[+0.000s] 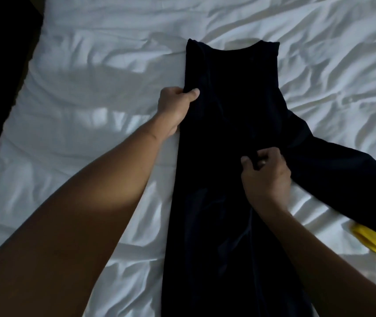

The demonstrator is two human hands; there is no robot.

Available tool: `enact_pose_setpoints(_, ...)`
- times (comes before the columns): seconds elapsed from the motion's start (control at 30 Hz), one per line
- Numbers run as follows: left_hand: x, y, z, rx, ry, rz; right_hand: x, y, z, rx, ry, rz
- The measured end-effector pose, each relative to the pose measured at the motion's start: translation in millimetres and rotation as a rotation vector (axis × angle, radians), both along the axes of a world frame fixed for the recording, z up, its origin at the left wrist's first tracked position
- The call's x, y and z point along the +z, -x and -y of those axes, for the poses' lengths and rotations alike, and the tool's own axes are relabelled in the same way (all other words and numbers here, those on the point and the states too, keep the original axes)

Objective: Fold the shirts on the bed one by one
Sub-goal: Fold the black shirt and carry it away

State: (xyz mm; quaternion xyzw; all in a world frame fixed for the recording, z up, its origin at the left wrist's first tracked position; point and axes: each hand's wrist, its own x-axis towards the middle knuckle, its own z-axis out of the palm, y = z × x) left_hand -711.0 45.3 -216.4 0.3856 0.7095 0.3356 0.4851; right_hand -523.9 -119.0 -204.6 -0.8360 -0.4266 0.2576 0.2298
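Shirt (228, 99): dark navy, lying lengthwise on the bed (90, 65), with its far end away from the person and its near end running out of the bottom of the view.
Sleeve (342, 170): spread out to the right across the sheet; the left side shows no sleeve sticking out, so that side looks already turned in.
Left grip (175, 108): clamped on the shirt's left edge, partway up, with the thumb (192, 93) on top of the cloth and the other fingers tucked out of sight at the edge.
Why held there: probably to pin the left edge flat and straight while the other side is worked.
Right grip (267, 175): fingers curled together, pinching a small bunch of cloth near the middle of the shirt, just where the sleeve branches off.
Why pinched there: my guess is that it is drawing the right side or sleeve in over the body.
Left arm (79, 202): bare, reaching far forward from the lower left, wrist nearly straight.
Right arm (319, 259): comes in from the lower right, with the wrist bent and the knuckles up.
Yellow cloth (374, 243): at the right edge, partly under the sleeve; perhaps another garment waiting.
Progress: this shirt seems mid-fold, its right side not yet done.
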Motion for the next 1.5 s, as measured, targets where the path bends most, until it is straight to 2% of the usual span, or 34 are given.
enact_pose_setpoints(0.1, -1.6, -2.7, -22.5, -0.047, -0.015, -0.003, -9.6, 15.6, 0.8, 0.218, -0.194, 0.293)
enact_pose_setpoints(0.17, -5.9, -3.8, -34.6, -0.071, -0.030, -0.012, -16.1, 24.6, -3.5, 0.458, -0.239, 0.360)
enact_pose_setpoints(0.23, -11.2, -2.7, -46.3, -0.085, -0.042, -0.003, -27.0, 30.4, -7.9, 0.707, -0.173, 0.404)
enact_pose_setpoints(0.3, -18.2, -0.3, -57.9, -0.107, -0.048, -0.014, -40.6, 30.4, -10.4, 0.840, -0.053, 0.460)
enact_pose_setpoints(0.37, -27.3, 2.1, -69.7, -0.131, -0.058, -0.062, -52.0, 27.2, -11.0, 0.871, 0.020, 0.496)
enact_pose_setpoints(0.57, -46.1, 8.1, -88.5, -0.106, -0.100, -0.195, -66.0, 26.7, -11.1, 0.845, 0.053, 0.501)
enact_pose_setpoints(0.63, -39.7, 3.8, -77.6, -0.144, -0.303, -0.345, -67.0, 26.9, -12.1, 0.850, 0.066, 0.491)
enact_pose_setpoints(0.73, -32.7, 0.1, -46.6, -0.332, -0.771, -0.630, -68.7, 26.9, -12.9, 0.850, 0.060, 0.477)
enact_pose_setpoints(0.8, -40.1, 2.9, -28.0, -0.580, -0.872, -0.771, -69.9, 28.4, -13.5, 0.834, 0.041, 0.462)
enact_pose_setpoints(0.87, -50.9, 9.4, -15.4, -0.871, -0.724, -0.924, -70.5, 29.5, -14.2, 0.829, 0.036, 0.446)
enact_pose_setpoints(0.93, -56.4, 16.9, -13.9, -1.030, -0.507, -1.062, -68.5, 29.7, -14.3, 0.838, 0.051, 0.437)
enact_pose_setpoints(1.0, -53.3, 16.3, -18.4, -1.043, -0.413, -1.109, -65.6, 27.1, -15.7, 0.850, 0.067, 0.398)
enact_pose_setpoints(1.07, -44.9, 7.8, -16.3, -1.002, -0.414, -1.130, -59.3, 23.3, -19.3, 0.861, 0.049, 0.301)
enact_pose_setpoints(1.17, -25.7, -18.0, 4.3, -0.726, -0.623, -1.013, -38.8, 5.3, -23.1, 0.741, -0.106, 0.103)
enact_pose_setpoints(1.23, -12.6, -40.7, 28.8, -0.508, -0.696, -0.759, -23.3, -19.1, -23.8, 0.537, -0.283, 0.085)
enact_pose_setpoints(1.27, -2.3, -54.4, 43.5, -0.448, -0.653, -0.619, -17.0, -34.6, -24.1, 0.430, -0.335, 0.106)
enact_pose_setpoints(1.3, 6.6, -68.8, 59.1, -0.412, -0.555, -0.490, -11.4, -52.6, -24.0, 0.335, -0.348, 0.137)
enact_pose_setpoints(1.37, 18.5, -100.6, 87.3, -0.394, -0.226, -0.289, -2.9, -89.8, -24.2, 0.197, -0.277, 0.210)
enact_pose_setpoints(1.47, 21.2, -148.6, 122.3, -0.353, 0.383, 0.022, 6.7, -141.5, -21.1, 0.125, 0.037, 0.235)
enact_pose_setpoints(1.5, 21.0, -162.1, 131.3, -0.296, 0.498, 0.141, 9.3, -155.8, -19.2, 0.136, 0.148, 0.238)
